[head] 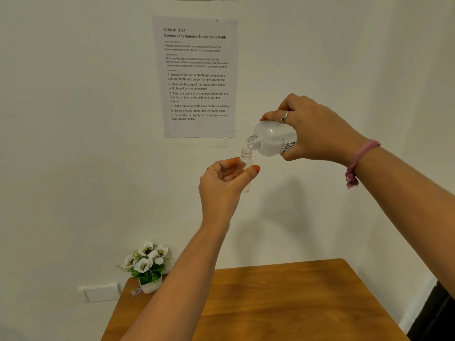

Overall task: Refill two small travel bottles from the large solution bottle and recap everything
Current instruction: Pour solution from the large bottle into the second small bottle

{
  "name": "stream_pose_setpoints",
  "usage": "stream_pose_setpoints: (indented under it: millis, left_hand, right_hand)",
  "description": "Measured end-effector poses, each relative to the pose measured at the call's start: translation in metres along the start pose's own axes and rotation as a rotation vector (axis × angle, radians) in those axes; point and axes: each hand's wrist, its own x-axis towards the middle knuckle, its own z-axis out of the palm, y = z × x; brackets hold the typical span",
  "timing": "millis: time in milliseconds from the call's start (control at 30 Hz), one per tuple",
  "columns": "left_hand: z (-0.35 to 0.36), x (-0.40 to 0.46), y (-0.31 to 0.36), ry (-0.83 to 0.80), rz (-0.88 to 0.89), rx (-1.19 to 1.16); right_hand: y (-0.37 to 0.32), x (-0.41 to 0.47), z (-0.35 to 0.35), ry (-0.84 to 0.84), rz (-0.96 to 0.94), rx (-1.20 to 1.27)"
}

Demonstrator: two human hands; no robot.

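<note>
My left hand [225, 183] holds a small clear travel bottle [246, 159] upright in the air, thumb and fingers round its body, its mouth uncapped. My right hand [312, 130] grips the large clear solution bottle [272, 140] tipped down to the left, its open neck just above and beside the small bottle's mouth. Both are held high in front of the wall, well above the table. No caps and no second travel bottle are in view.
A wooden table [283, 299] lies below the hands. A white pot of artificial flowers [147, 267] stands at its far left corner. A printed task sheet [197, 77] hangs on the white wall. A wall socket plate [101, 292] is at lower left.
</note>
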Motion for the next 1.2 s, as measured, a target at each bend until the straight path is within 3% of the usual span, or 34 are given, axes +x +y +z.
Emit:
stream_pose_setpoints:
  millis: [1200]
  left_hand:
    - [-0.0021,0.0037,-0.0043,0.004,-0.011,-0.017]
  right_hand:
    - [-0.0015,0.0059,0.0064,-0.007,-0.013,-0.025]
